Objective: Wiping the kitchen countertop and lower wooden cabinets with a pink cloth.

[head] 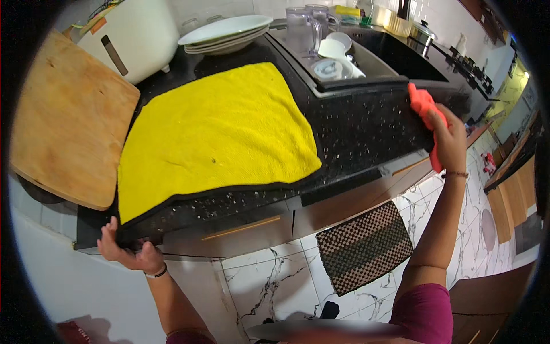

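Observation:
A bunched orange-red cloth (423, 105) is gripped in my right hand (450, 136), at the counter's front edge near the sink. My left hand (129, 253) has its fingers apart and holds nothing. It is at the counter's left front corner, close to the lower tip of a yellow cloth (219, 129); whether it touches the counter is hard to tell. The yellow cloth has a dark border and lies spread, slightly wrinkled, on the speckled black countertop (361, 124).
A wooden cutting board (73, 124) leans left, beside a white appliance (133, 38). Stacked plates (227, 36) stand behind the cloth. Clear pitchers (300, 32) and white dishes (333, 49) occupy the drainboard beside the black sink (399, 51). A checkered mat (365, 249) covers floor tiles below.

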Action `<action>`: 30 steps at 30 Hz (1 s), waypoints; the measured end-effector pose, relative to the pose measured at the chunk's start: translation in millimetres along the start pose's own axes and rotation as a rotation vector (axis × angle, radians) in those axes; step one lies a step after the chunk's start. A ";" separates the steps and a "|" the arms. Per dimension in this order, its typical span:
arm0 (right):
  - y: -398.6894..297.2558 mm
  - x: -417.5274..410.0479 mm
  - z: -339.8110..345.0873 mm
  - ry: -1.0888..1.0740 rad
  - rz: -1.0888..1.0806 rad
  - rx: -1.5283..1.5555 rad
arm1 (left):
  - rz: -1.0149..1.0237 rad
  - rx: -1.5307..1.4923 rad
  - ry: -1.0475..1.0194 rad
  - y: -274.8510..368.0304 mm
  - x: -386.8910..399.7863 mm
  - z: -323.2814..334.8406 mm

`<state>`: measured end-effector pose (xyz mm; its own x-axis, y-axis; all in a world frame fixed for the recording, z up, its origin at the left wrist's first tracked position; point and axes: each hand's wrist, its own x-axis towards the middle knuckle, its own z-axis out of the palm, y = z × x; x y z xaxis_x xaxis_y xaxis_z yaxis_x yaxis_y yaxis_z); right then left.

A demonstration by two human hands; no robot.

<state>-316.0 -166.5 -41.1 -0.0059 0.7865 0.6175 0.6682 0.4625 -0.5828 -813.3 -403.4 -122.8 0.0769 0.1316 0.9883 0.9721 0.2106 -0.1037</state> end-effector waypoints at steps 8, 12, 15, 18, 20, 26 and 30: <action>21.9 -15.9 22.1 0.163 -0.185 0.209 | 0.023 -0.341 -0.064 -2.2 2.9 -7.9; 25.7 -41.0 49.5 0.542 -0.478 0.132 | 0.148 -0.371 -0.005 -3.8 5.3 -2.3; 23.8 -62.7 79.8 0.737 -0.588 0.147 | 0.233 -0.304 0.038 -3.6 6.9 -4.6; 26.2 -94.8 119.1 0.888 -0.709 0.110 | 0.276 -0.271 0.134 -2.4 7.0 -2.0; 30.0 -116.3 148.9 0.841 -0.739 0.149 | 0.316 -0.215 0.195 -3.9 8.9 -0.4; 10.1 -232.3 251.9 0.413 -0.769 -0.256 | 0.384 -0.174 0.323 -11.5 10.9 -2.3; 13.0 -257.1 264.9 0.295 -1.243 -0.097 | 0.347 -0.112 0.309 -11.2 8.7 -5.1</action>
<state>-502.9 -254.3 -347.4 -0.5060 -0.2767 0.8169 0.3833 0.7763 0.5004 -822.4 -409.6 -112.5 0.4466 -0.1219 0.8864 0.8941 0.0972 -0.4372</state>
